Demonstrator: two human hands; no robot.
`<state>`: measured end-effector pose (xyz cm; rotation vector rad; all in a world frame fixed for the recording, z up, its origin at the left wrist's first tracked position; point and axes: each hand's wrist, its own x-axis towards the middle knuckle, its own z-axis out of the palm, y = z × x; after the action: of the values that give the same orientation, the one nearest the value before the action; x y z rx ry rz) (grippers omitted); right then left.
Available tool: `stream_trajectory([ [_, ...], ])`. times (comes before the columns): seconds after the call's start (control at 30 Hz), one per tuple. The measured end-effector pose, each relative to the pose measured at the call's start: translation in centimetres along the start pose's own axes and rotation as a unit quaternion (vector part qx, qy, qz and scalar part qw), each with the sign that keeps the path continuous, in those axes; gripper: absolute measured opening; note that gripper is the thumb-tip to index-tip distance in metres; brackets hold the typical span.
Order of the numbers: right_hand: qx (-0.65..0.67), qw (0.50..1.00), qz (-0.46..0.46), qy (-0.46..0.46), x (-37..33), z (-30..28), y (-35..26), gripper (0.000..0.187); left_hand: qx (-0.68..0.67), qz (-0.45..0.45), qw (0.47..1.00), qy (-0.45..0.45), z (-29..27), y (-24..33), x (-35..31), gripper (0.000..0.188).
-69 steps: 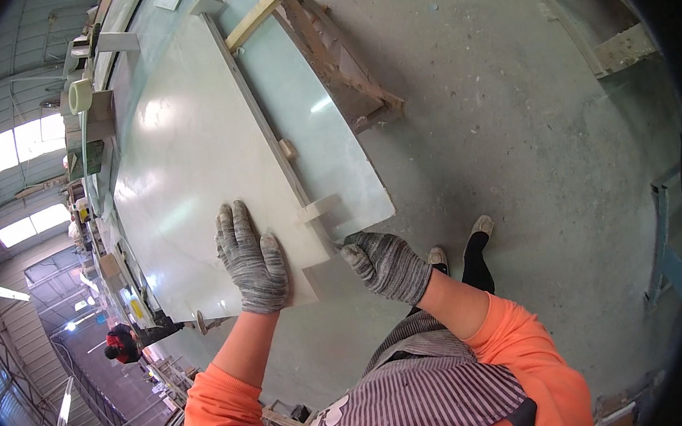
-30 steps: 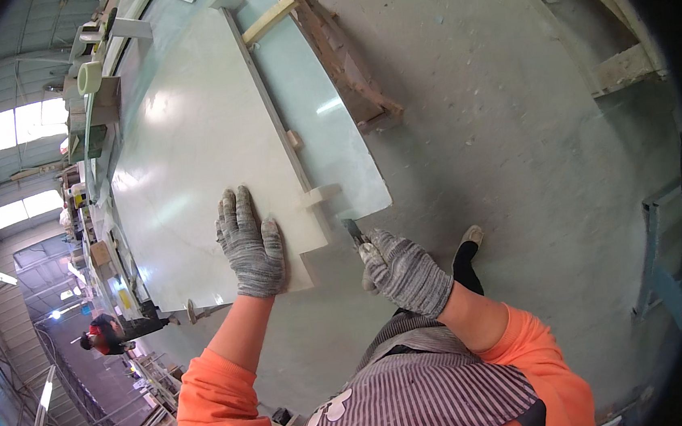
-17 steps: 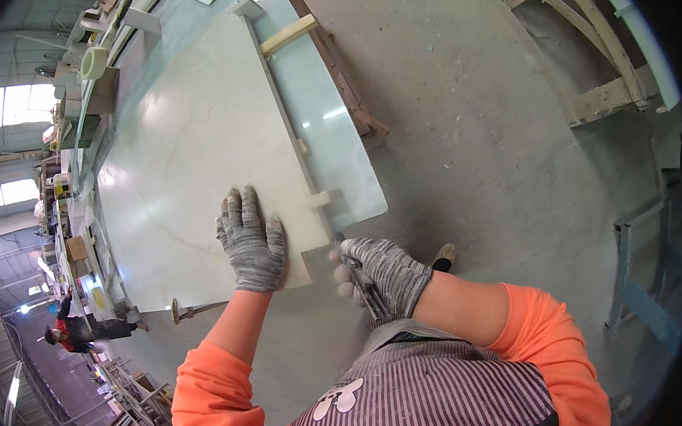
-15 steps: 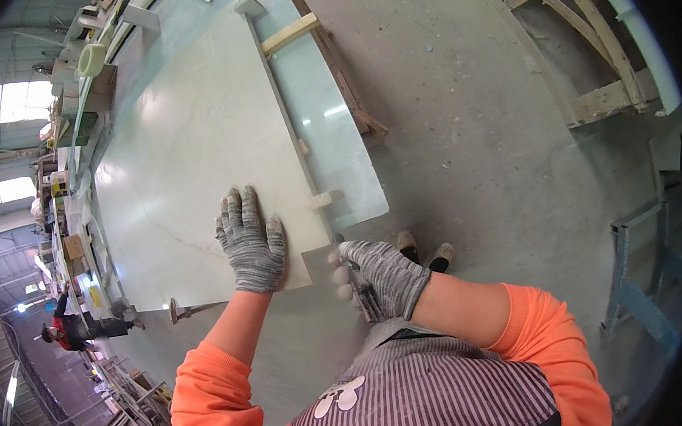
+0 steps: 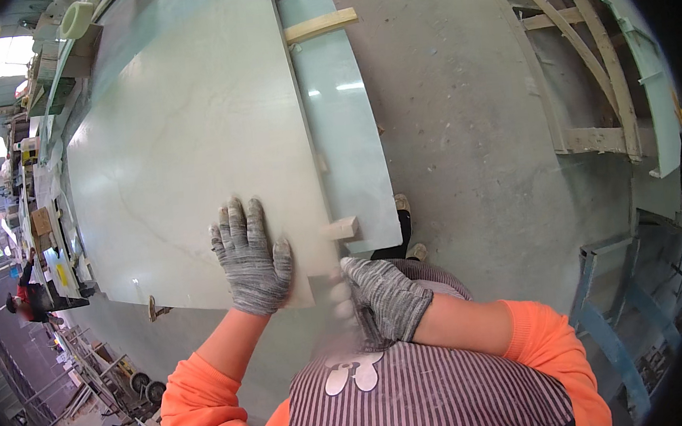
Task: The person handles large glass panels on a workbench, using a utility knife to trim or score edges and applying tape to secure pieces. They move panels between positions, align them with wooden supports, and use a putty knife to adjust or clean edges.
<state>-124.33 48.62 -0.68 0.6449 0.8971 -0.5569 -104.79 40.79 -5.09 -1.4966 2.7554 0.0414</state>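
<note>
My left hand [image 5: 252, 261], in a grey knitted glove, lies flat with spread fingers on a large pale slab [image 5: 189, 145] with faint veining, near its front edge. My right hand [image 5: 389, 298], gloved alike, is closed at the slab's front right corner, where a notch is cut. The fingers wrap round a dark object, mostly hidden by the glove and blurred. A dusty haze hangs below those fingertips. The slab rests over a pale green glossy sheet [image 5: 350, 131], with a small wooden block [image 5: 342, 229] and a wooden strip [image 5: 321, 26] sticking out from under its right edge.
A grey, dusty concrete floor [image 5: 455, 122] runs along the right. Curved wooden frames [image 5: 586, 45] stand at the far right, above a blue metal frame [image 5: 611, 335]. At the left, a person [image 5: 36, 296] is near cluttered shelving, and a green roll of tape [image 5: 77, 19] lies at the upper left.
The view has turned and shifted, so the slab sits lower and further left. My left hand stays flat on the slab; my right hand remains closed at the corner, and the haze beneath it is thicker.
</note>
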Motion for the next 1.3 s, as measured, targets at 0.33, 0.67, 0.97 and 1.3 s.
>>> stream_trajectory([
  [0.33,0.028,0.998,0.058,-0.011,0.5,-0.1,-0.9,0.025,-0.008,0.011,1.0,-0.011,0.1,-0.4,0.0,0.07],
  [0.67,0.061,0.998,0.009,-0.018,0.2,0.9,-1.0,0.023,-0.018,0.008,1.0,-0.016,0.2,-0.5,0.0,0.069],
  [0.97,-0.083,0.992,0.022,-0.089,-1.2,-0.5,-0.6,0.025,-0.006,0.01,1.0,-0.004,-0.2,-0.2,0.1,0.068],
  [1.3,-0.207,0.939,-0.25,-0.117,-6.6,-3.0,-6.1,0.031,-0.028,0.009,0.999,0.038,-0.1,-0.5,-0.2,0.067],
])
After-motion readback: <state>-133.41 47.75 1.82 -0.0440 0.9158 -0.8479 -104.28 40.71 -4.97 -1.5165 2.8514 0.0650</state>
